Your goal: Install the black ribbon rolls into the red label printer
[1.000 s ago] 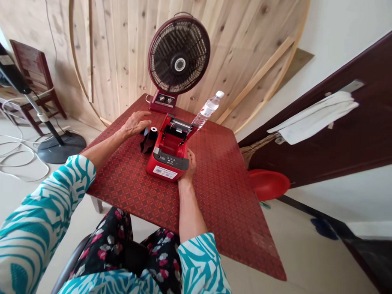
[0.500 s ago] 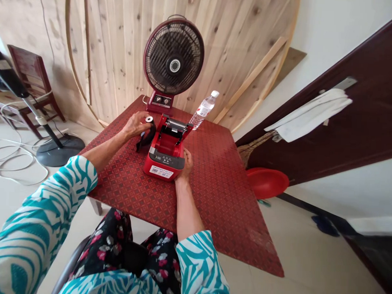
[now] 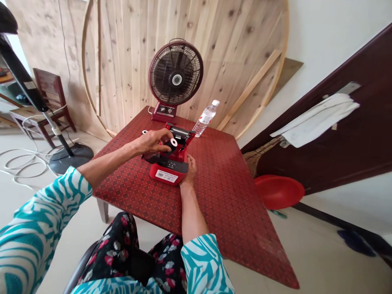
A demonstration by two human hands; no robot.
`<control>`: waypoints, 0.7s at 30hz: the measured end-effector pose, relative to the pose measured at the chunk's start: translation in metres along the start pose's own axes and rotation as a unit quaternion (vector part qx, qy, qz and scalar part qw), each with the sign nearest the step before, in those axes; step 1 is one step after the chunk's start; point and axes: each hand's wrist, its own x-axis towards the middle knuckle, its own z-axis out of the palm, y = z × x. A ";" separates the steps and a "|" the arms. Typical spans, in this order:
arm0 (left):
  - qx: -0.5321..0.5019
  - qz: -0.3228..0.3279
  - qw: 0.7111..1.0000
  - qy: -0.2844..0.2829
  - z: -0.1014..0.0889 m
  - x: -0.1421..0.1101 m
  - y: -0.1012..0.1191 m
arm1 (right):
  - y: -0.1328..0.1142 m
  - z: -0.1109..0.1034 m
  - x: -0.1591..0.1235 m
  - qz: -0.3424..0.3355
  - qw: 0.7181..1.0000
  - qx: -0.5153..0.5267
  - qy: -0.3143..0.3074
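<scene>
A red and dark grey label printer (image 3: 168,176) stands on the table with its lid raised, showing the bay inside. Over that bay my left hand (image 3: 154,142) pinches a black roll with a white core (image 3: 173,143). A loose dark strip seems to trail below the left hand, at the printer's left edge. My right hand (image 3: 190,169) is closed against the printer's right side, its fingertips partly hidden behind the body. Past my left wrist a small white ring (image 3: 144,132) shows, mostly covered.
The red patterned table (image 3: 220,199) carries a desk fan (image 3: 176,77) and a water bottle (image 3: 206,118) behind the printer. Left on the floor are a stand fan base (image 3: 71,157), a coiled cable and a chair (image 3: 51,95). A red basin (image 3: 278,192) lies at right.
My left hand has moved right, from beside the printer to over its bay, with the black roll in it. My right hand stays on the printer. The view has shifted slightly.
</scene>
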 end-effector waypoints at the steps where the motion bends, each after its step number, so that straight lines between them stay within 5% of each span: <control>1: 0.053 0.004 0.998 -0.028 0.004 0.004 0.006 | -0.002 0.001 -0.002 0.005 1.000 -0.003 0.013; 5: 0.212 0.019 0.967 -0.140 0.018 0.022 0.023 | -0.006 0.005 -0.005 -0.001 1.000 -0.008 0.019; 11: 0.303 -0.099 0.915 -0.247 0.027 0.050 0.033 | -0.005 0.008 -0.005 0.002 1.000 -0.008 0.008; 17: 0.343 -0.108 0.888 -0.287 0.026 0.056 0.041 | -0.008 0.010 -0.008 0.015 1.000 0.005 0.015; 21: 0.285 -0.083 0.922 -0.250 0.024 0.045 0.032 | -0.009 0.010 -0.007 0.009 1.000 -0.012 0.011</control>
